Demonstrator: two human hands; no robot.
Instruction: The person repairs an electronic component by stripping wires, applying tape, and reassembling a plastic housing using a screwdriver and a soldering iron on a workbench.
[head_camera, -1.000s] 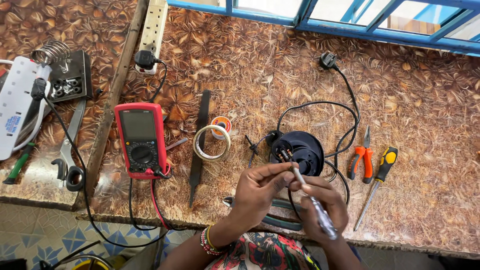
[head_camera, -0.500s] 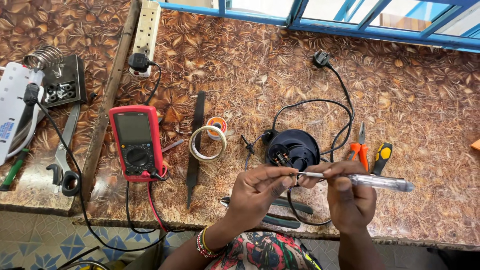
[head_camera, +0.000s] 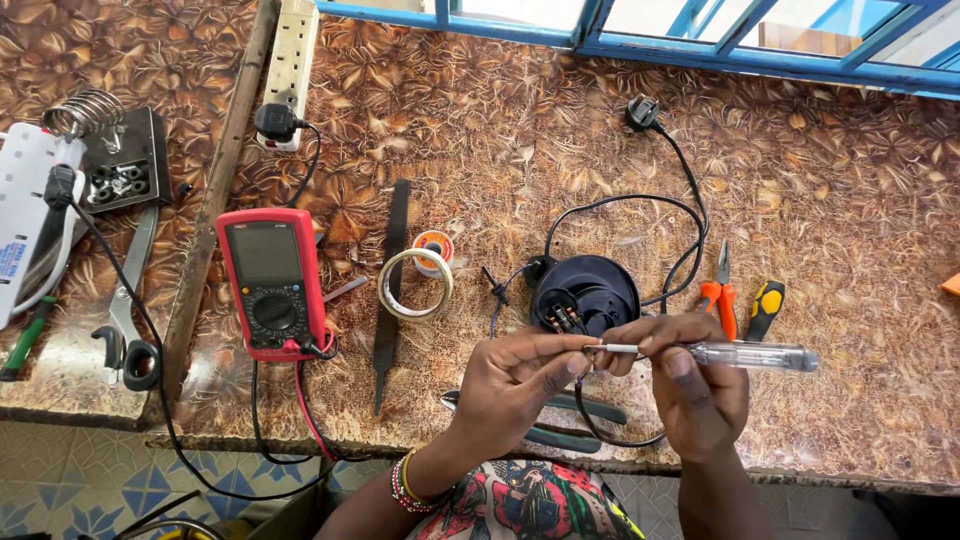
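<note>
Hands meet near the black round base (head_camera: 588, 295): right hand (head_camera: 700, 385) holds a clear screwdriver (head_camera: 735, 354), left hand (head_camera: 515, 380) pinches its tip, likely aiming it at a screw.

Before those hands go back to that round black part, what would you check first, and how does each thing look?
1. Right hand grips the clear-handled screwdriver: ok.
2. Left hand fingertips pinch the metal shaft near its tip: ok.
3. Round black base lies flat on the table, contacts up: ok.
4. Its plug lies loose on the table, in no socket: ok.
5. Tip condition: cannot tell, fingers hide it.
6. Pliers lie within view beside the base: ok.
</note>
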